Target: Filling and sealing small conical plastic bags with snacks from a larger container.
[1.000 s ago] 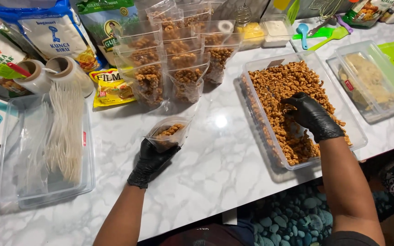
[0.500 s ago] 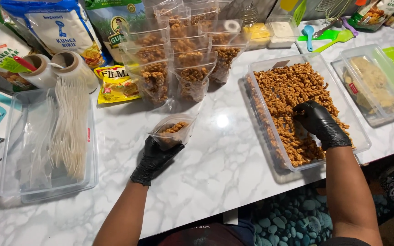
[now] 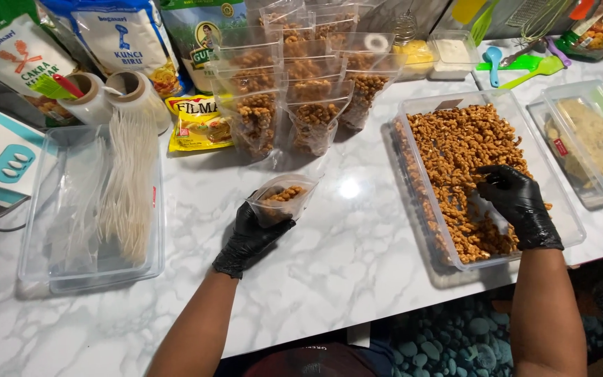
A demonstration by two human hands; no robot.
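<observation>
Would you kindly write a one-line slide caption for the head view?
Left hand holds a partly filled clear pouch while right hand gathers fried snack from its clear tray.

White marble table [image 3: 357,244]: snack tray [image 3: 423,181], filled pouches [image 3: 312,126], tie tray [image 3: 36,269], flour bags [image 3: 127,35].

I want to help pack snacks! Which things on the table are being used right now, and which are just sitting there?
In use:
left hand holding the small clear pouch
right hand in the tray of fried snacks
filled pouches standing behind

Just sitting there:
flour bags
tape rolls
box of white ties
spatulas
second tray
</observation>
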